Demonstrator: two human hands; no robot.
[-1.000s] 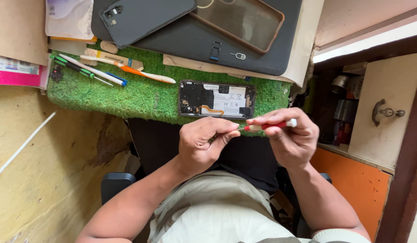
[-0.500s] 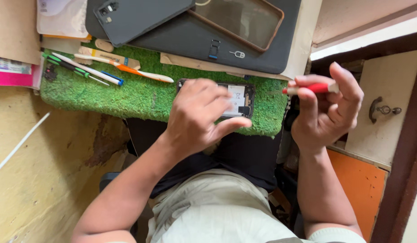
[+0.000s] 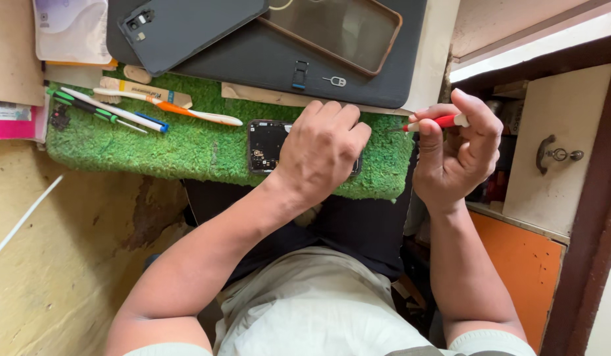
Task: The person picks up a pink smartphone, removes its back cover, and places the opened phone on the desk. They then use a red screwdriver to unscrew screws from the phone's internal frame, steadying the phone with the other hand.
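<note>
Left hand (image 3: 322,148) pressed flat over opened phone (image 3: 266,145) lying on green mat (image 3: 187,145). Right hand (image 3: 457,155) raised beside mat, fingers pinching red screwdriver (image 3: 437,122).

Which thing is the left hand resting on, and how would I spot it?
Find the green grass-like mat. At its near edge, under the left hand, lies an opened phone, a dark slab with bare circuitry showing. Unlike the pens and screwdrivers at the mat's far left, it is flat and rectangular.

The left hand (image 3: 322,148) hides most of the opened phone (image 3: 266,145); the screwdriver (image 3: 437,122) tip is blurred.
</note>
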